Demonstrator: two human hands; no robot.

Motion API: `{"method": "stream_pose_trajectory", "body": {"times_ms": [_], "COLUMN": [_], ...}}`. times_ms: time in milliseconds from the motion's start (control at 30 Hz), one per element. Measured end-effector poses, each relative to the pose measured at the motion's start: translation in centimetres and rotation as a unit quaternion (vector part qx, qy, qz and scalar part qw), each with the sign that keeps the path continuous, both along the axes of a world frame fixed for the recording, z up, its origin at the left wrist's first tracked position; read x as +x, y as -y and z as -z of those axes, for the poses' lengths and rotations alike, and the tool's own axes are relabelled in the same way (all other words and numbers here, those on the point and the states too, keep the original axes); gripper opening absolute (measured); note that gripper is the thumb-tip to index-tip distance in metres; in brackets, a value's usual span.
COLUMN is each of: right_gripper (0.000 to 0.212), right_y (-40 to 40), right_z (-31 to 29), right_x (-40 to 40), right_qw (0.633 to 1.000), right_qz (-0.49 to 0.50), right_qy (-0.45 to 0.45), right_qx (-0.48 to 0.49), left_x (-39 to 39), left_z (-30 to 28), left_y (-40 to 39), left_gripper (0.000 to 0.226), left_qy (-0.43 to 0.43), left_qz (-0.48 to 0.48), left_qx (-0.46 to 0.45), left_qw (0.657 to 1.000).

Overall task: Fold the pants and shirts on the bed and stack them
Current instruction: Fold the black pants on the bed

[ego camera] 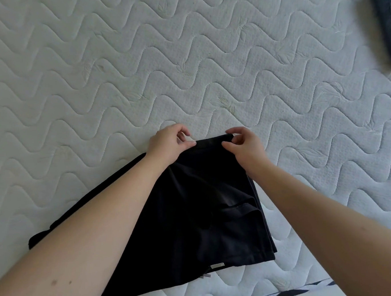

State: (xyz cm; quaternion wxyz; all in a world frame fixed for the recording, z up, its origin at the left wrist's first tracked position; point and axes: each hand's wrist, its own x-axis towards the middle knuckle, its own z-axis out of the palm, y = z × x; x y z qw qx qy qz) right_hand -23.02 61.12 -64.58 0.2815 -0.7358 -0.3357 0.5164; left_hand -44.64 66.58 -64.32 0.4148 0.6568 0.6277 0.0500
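Two garments lie on one bed (183,56), and two bare hands work at one of them. The landmark is the black garment (194,217), a soft, matte, dark cloth lying flat on the near part of the bed, folded into a rough four-sided shape with several layered edges showing along its right side. A small pale label sits at its near hem, with a short cord end just beside it. A further fold of the same black cloth sticks out to the left, under the left forearm.

At the far edge of the black garment, the left hand (169,145) pinches the left corner between thumb and curled fingers, a closed grip on the cloth. The right hand (245,146) pinches the right corner of the same edge in the same way, thumb on top and fingers curled over the hem. The two hands are near each other, with the straight far hem stretched between them.

Well to the right of and beyond the black garment, at the picture's edge, lies one folded piece of blue denim (389,25), stiffer-looking, with a stitched seam showing.

The bed surface is pale and quilted, stitched in repeating wavy lines with small leaf motifs.
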Motion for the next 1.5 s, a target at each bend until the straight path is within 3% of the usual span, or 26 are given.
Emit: {"method": "stream_pose_trajectory", "body": {"times_ms": [100, 167, 267, 433, 600, 767, 867, 1033, 1200, 1300, 1367, 1500], "right_gripper": [0.025, 0.023, 0.019, 0.018, 0.024, 0.034, 0.024, 0.005, 0.007, 0.014, 0.007, 0.009], "right_y": [-0.5, -0.7, -0.7, 1.5, 3.1, 0.3, -1.1, -1.5, -1.2, -0.3, 1.0, 5.5], "right_z": [0.1, 0.2, 0.1, 0.2, 0.1, -0.2, -0.1, 0.3, 0.3, -0.6, -1.5, -3.0], "right_x": [0.4, 0.8, 0.9, -0.9, -1.7, -1.1, -0.9, 0.0, 0.4, 0.0, -0.7, -3.1], "right_qw": [1.0, 1.0, 0.999, 0.992, 0.997, 0.998, 0.997, 0.997, 0.995, 0.99, 0.984, 0.963], "right_qz": [-0.004, 0.003, 0.03, 0.117, 0.052, 0.019, -0.013, 0.057, 0.039, 0.015, -0.013, -0.151], "right_qy": [-0.021, -0.004, 0.031, 0.056, 0.053, 0.057, 0.075, 0.056, 0.097, 0.138, 0.162, 0.159], "right_qx": [-0.007, -0.003, 0.003, 0.008, 0.028, 0.003, -0.003, -0.004, -0.001, 0.032, 0.075, 0.156], "left_x": [-1.9, -3.1, -4.0, -4.1, -4.6, -5.0, -5.2, -5.8, -5.6, -5.0, -5.0, -6.1], "left_z": [-0.2, 0.0, -0.2, 0.1, 0.1, 0.2, 0.1, 0.5, 1.0, 0.7, 0.0, -0.7], "left_y": [-0.5, -0.6, -0.8, -0.9, 0.2, 0.4, 0.5, 0.3, -0.1, 0.1, 0.7, 2.3], "left_gripper": [0.034, 0.025, 0.005, 0.006, 0.021, 0.017, 0.011, 0.004, 0.011, 0.014, 0.017, 0.046], "left_qy": [-0.031, -0.05, -0.081, -0.065, -0.045, -0.04, -0.032, -0.036, -0.045, -0.031, -0.02, -0.044], "left_qz": [0.038, 0.049, 0.002, -0.05, -0.013, -0.004, -0.045, -0.1, -0.11, -0.1, -0.072, 0.068], "left_qx": [-0.051, -0.054, -0.005, 0.062, 0.006, -0.002, 0.011, 0.033, 0.048, 0.059, 0.091, 0.148], "left_qw": [0.997, 0.996, 0.997, 0.995, 0.999, 0.999, 0.998, 0.994, 0.992, 0.993, 0.993, 0.986]}}
